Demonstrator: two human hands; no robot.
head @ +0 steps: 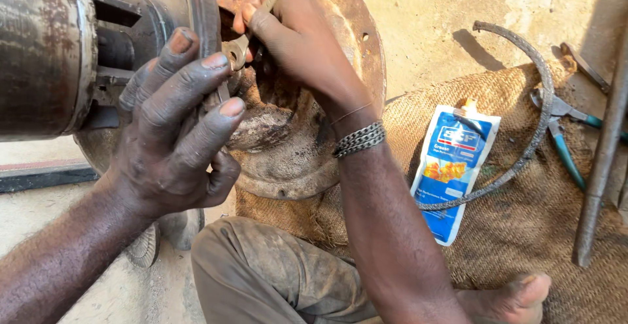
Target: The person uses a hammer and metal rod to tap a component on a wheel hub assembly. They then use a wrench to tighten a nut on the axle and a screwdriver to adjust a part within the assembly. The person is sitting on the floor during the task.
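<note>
My left hand (pixel 180 124) rests with spread, greasy fingers against the rim of a rusty round flange plate (pixel 356 42) on a large metal cylinder assembly (pixel 46 49). My right hand (pixel 294 36) reaches into the hollow of the plate and grips a thin wrench (pixel 241 48) whose open jaw sits near the rim, its handle sticking up past my fingers. A metal bracelet circles my right wrist.
A burlap sack (pixel 523 232) lies on the ground at right with a blue and white grease pouch (pixel 454 167), a curved braided metal strip (pixel 530 134), green-handled pliers (pixel 566 141) and a long iron bar (pixel 602 160). My bent knee and bare foot (pixel 517 298) are below.
</note>
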